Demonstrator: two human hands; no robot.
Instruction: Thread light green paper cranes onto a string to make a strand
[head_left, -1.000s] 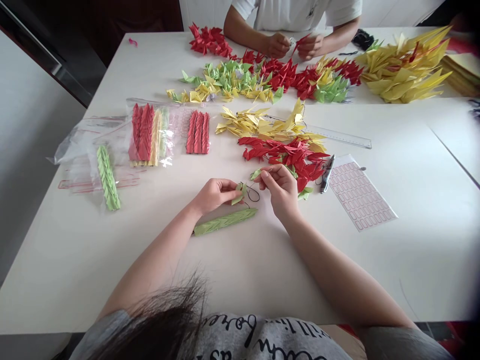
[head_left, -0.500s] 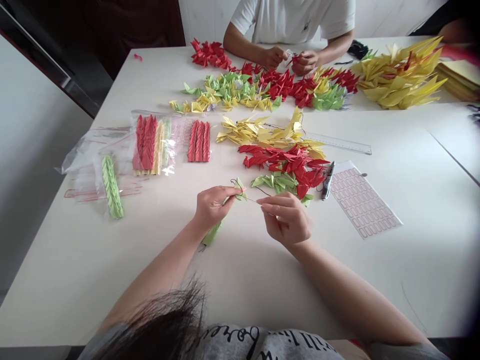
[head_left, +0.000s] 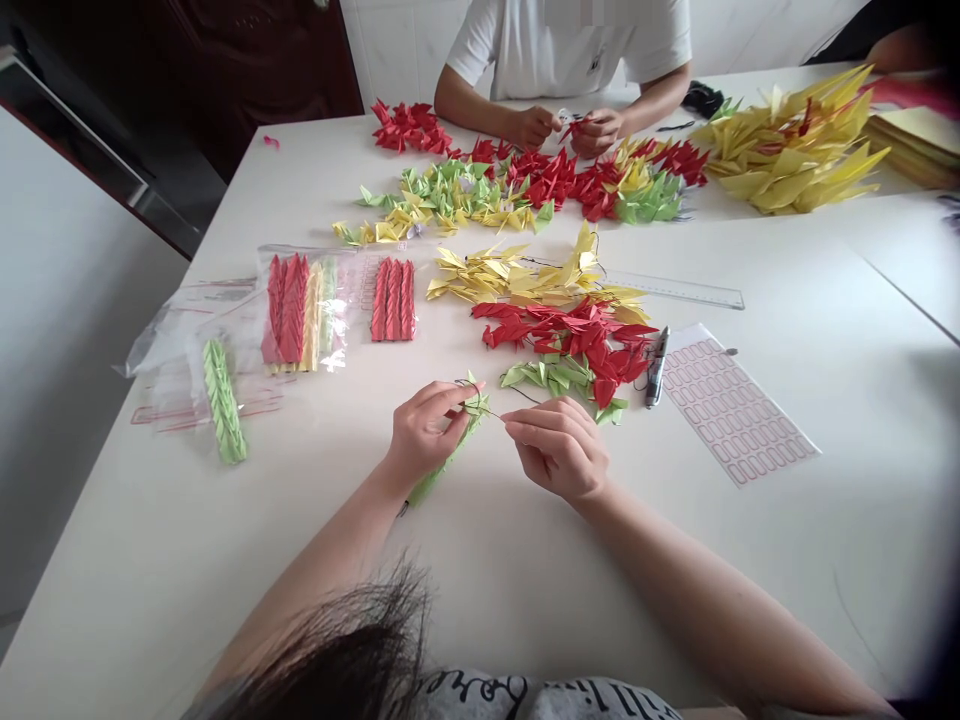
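Plastic bags (head_left: 169,340) of strung paper cranes lie at the left of the counter (head_left: 862,500). Loose paper cranes (head_left: 559,335) fill the middle, with a ruler (head_left: 675,290) behind and to their right. A marker pen (head_left: 657,366) lies between them and a label sheet (head_left: 739,405), which sits further right.

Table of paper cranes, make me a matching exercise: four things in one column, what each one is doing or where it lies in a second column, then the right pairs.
Things:
1. left hand
2. right hand
3. marker pen
4. clear ruler

Places and states:
A. lies beside the sheet of red-outlined labels
B. grips the green paper crane strand
C. lies beyond the yellow paper cranes
D. pinches a thin dark thread

Right pairs: 1-B, 2-D, 3-A, 4-C.
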